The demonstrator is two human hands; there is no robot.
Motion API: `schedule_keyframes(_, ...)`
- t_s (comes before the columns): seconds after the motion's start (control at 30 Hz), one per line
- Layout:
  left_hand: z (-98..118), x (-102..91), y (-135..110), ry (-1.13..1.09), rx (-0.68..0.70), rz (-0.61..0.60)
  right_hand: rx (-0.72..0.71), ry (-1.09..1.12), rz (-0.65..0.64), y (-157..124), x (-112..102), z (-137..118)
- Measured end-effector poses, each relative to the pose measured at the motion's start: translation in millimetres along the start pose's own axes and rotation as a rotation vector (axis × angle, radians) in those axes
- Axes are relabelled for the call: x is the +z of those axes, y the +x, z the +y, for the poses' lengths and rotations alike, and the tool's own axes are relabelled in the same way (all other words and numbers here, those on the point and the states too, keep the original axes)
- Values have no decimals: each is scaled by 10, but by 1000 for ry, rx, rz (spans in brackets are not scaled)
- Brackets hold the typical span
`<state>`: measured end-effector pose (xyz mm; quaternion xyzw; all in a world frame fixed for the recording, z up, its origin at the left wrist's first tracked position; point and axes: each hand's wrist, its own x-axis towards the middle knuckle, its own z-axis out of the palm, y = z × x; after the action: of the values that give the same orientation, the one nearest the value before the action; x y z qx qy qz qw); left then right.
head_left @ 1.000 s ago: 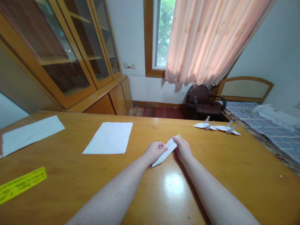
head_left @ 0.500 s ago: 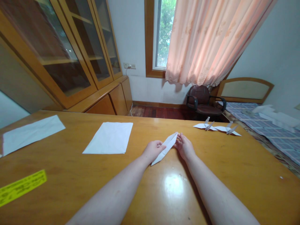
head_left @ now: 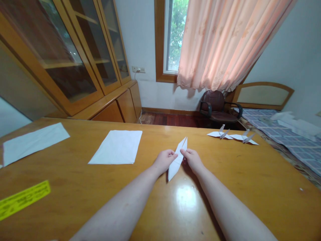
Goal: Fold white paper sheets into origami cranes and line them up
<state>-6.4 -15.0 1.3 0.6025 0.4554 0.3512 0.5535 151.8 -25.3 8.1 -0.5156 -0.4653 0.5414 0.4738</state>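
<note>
Table (head_left: 250, 180) is glossy yellow wood, w/ a glare patch just near of the hands. Far left, a long white sheet (head_left: 32, 144) lies flat; near left, a yellow strip (head_left: 23, 200) w/ print too small to read. Further right, a square white sheet (head_left: 115, 147), flat, faint creases. Then L hand (head_left: 164, 160): closed, thumb + fingers pinching left edge of the folded paper (head_left: 177, 164). Paper = long narrow white kite shape, mid-table, slightly tilted, one tip far, other near, held between both hands; can't tell if near tip touches table. R hand (head_left: 192, 160): also closed, pinching right edge, fingertips toward far half of paper. Well right of that, by far table edge, a paper crane (head_left: 220, 134) and a 2nd crane (head_left: 243, 138), both on table, wings spread. Bed (head_left: 283, 134) beyond, far right. Risks: pinch too hard = stray creases or a tear at the thin tips; grip too loose = layers spring apart or paper slips, esp. on slick table; near tip dragging on wood could bend it
</note>
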Motion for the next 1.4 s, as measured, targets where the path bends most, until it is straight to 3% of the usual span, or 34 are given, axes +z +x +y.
schedule_keyframes(0.27, 79, 8, -21, -316, 48, -2, 17, 9, 34, 9, -13, -5)
schedule_keyframes(0.53, 90, 15, -53, -279, 144, -82, -7, -25, 35, -9, -9, -30)
schedule_keyframes(0.77, 64, -5, -22, -49, 254, 45, 5, 91, -62, -6, -4, 6)
schedule_keyframes(0.9, 26, -27, 20, -117, 179, 106, 20, 190, -102, -9, 25, 13)
schedule_keyframes(1.03, 33, -46, 41, -279, 116, 163, -82, 280, -68, -35, 61, -44)
schedule_keyframes(1.2, 76, -62, 24, -263, 196, 238, -103, 250, -46, -58, 62, -57)
schedule_keyframes(1.4, 146, -58, -17, -232, 238, 221, -81, 260, -53, -42, 42, -14)
